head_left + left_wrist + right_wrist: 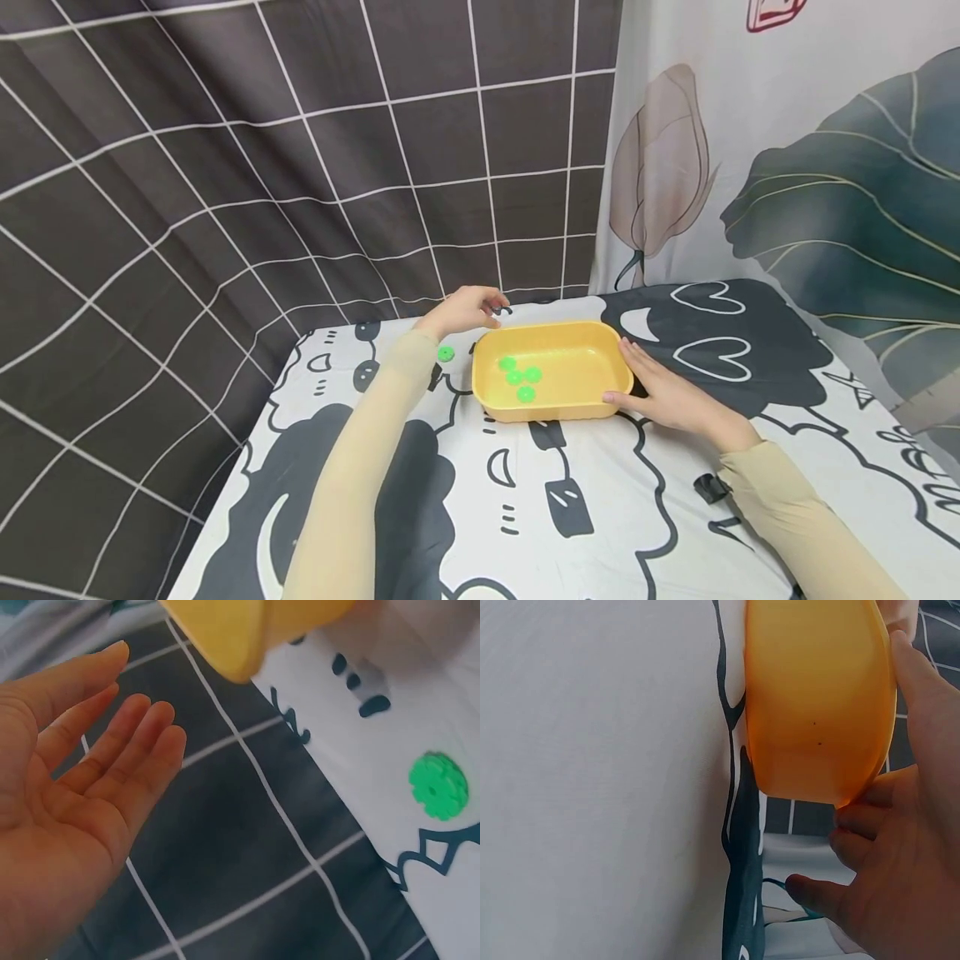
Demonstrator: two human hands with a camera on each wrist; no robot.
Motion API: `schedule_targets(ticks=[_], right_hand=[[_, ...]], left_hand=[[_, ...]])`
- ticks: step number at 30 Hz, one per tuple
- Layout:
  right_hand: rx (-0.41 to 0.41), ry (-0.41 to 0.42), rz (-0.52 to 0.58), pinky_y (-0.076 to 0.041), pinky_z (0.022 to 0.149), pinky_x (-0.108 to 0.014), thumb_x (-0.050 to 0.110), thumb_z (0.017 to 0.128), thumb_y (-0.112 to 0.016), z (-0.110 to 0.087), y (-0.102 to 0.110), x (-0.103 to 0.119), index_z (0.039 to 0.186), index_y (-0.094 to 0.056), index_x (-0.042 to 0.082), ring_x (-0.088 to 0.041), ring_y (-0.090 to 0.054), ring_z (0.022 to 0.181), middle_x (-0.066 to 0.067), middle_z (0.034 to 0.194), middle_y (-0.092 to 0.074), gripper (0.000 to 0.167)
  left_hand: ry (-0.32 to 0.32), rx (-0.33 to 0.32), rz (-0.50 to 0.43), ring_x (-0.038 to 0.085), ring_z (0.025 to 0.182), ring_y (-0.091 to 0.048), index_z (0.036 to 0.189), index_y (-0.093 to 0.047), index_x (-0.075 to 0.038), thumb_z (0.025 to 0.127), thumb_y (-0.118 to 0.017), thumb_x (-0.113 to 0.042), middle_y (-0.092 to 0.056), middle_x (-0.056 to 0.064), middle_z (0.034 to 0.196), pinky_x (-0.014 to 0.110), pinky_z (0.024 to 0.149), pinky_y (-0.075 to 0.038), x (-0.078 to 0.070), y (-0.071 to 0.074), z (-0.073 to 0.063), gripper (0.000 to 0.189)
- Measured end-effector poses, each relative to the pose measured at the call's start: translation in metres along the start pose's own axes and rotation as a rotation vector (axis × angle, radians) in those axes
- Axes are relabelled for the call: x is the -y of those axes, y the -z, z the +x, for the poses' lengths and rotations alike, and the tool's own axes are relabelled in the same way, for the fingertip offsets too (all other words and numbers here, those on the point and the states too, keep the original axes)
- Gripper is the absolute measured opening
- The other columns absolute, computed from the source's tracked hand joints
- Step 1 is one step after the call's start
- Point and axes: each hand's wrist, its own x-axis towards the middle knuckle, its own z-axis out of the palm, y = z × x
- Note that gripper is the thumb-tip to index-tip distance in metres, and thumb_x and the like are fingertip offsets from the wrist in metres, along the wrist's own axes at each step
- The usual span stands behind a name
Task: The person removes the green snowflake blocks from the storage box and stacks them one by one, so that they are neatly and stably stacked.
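Observation:
A yellow plastic tub (573,412) lies on the patterned cloth with several green notched discs (526,394) inside, toward its left end. One more green disc (439,786) rests on the cloth left of the tub. My left hand (462,309) hovers by the tub's far left corner, its fingers loosely bent and nothing between them in the left wrist view. My right hand (667,393) lies against the tub's right end, thumb at the near corner and fingers along the end. In the right wrist view the fingers (866,817) touch the tub's outside.
The black and white cartoon cloth (480,550) covers the whole surface. A dark grid-patterned curtain (337,142) hangs behind and to the left. A pale curtain with leaf prints (675,50) hangs at the right.

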Motion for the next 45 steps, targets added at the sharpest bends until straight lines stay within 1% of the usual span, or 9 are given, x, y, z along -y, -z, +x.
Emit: schedule_targets(ticks=[5,12,16,20,25,28,34,38,45], right_hand=[[-0.004,0.000,0.004,-0.020,0.115,-0.065,0.067,0.091,-0.059,0.000,0.000,0.000,0.161,-0.009,0.005,-0.041,-0.011,0.151,-0.020,0.166,-0.010,0.106],[0.001,0.001,0.008,-0.020,0.115,-0.065,0.067,0.090,-0.059,0.000,-0.002,0.000,0.161,-0.010,0.004,-0.042,-0.011,0.151,-0.020,0.166,-0.010,0.106],[-0.004,0.002,0.009,-0.020,0.115,-0.065,0.067,0.091,-0.059,-0.002,-0.003,-0.001,0.161,-0.010,0.005,-0.042,-0.011,0.151,-0.020,0.166,-0.010,0.105],[-0.001,0.003,0.010,-0.020,0.115,-0.065,0.067,0.091,-0.059,-0.003,-0.003,0.000,0.161,-0.010,0.005,-0.042,-0.012,0.151,-0.020,0.166,-0.011,0.105],[-0.003,0.008,0.009,-0.020,0.115,-0.064,0.066,0.091,-0.059,-0.004,-0.003,0.000,0.161,-0.012,0.004,-0.042,-0.012,0.151,-0.020,0.166,-0.011,0.105],[-0.005,0.008,0.007,-0.020,0.115,-0.064,0.066,0.091,-0.059,-0.004,-0.003,0.000,0.161,-0.012,0.003,-0.042,-0.012,0.151,-0.020,0.166,-0.011,0.105],[-0.010,0.011,0.009,-0.020,0.115,-0.064,0.066,0.091,-0.059,-0.003,-0.003,-0.001,0.161,-0.012,0.004,-0.041,-0.012,0.151,-0.020,0.166,-0.012,0.105],[-0.014,0.015,0.008,-0.020,0.116,-0.063,0.066,0.091,-0.059,-0.002,-0.002,-0.002,0.161,-0.012,0.004,-0.041,-0.011,0.152,-0.019,0.166,-0.012,0.105],[-0.010,0.026,0.023,-0.020,0.116,-0.062,0.065,0.091,-0.061,-0.002,0.000,-0.003,0.161,-0.012,0.004,-0.040,-0.010,0.152,-0.018,0.167,-0.010,0.105]], left_hand=[[-0.044,0.074,0.064,0.024,0.111,-0.061,0.129,-0.064,-0.005,0.090,-0.069,-0.007,-0.065,0.014,0.127,0.032,0.095,-0.050,-0.009,-0.006,0.009,0.040],[-0.074,0.183,0.196,0.021,0.113,-0.061,0.129,-0.065,-0.007,0.088,-0.073,-0.009,-0.067,0.007,0.126,0.029,0.095,-0.050,-0.013,-0.020,0.010,0.041],[-0.041,0.215,0.266,0.023,0.117,-0.058,0.129,-0.066,-0.010,0.087,-0.074,-0.013,-0.066,0.007,0.124,0.033,0.099,-0.048,-0.018,-0.027,0.008,0.042],[0.021,0.261,0.304,0.025,0.118,-0.056,0.130,-0.065,-0.009,0.087,-0.074,-0.015,-0.064,0.010,0.127,0.035,0.100,-0.048,-0.024,-0.034,0.004,0.045],[0.060,0.321,0.334,0.024,0.113,-0.058,0.128,-0.065,-0.004,0.085,-0.074,-0.011,-0.065,0.010,0.124,0.037,0.100,-0.047,-0.026,-0.041,0.004,0.045],[0.077,0.355,0.355,0.023,0.109,-0.057,0.128,-0.065,-0.005,0.082,-0.076,-0.011,-0.066,0.009,0.123,0.036,0.101,-0.046,-0.025,-0.045,0.005,0.048],[0.104,0.392,0.343,0.020,0.114,-0.054,0.129,-0.064,-0.006,0.080,-0.077,-0.009,-0.063,0.006,0.130,0.035,0.105,-0.043,-0.022,-0.055,0.003,0.051],[0.105,0.409,0.327,0.019,0.110,-0.052,0.126,-0.066,-0.006,0.080,-0.079,-0.007,-0.063,0.006,0.127,0.032,0.102,-0.043,-0.021,-0.060,0.000,0.048],[0.068,0.413,0.393,0.017,0.103,-0.049,0.127,-0.061,-0.010,0.079,-0.086,-0.021,-0.057,0.005,0.117,0.027,0.095,-0.044,-0.026,-0.066,-0.006,0.056]])
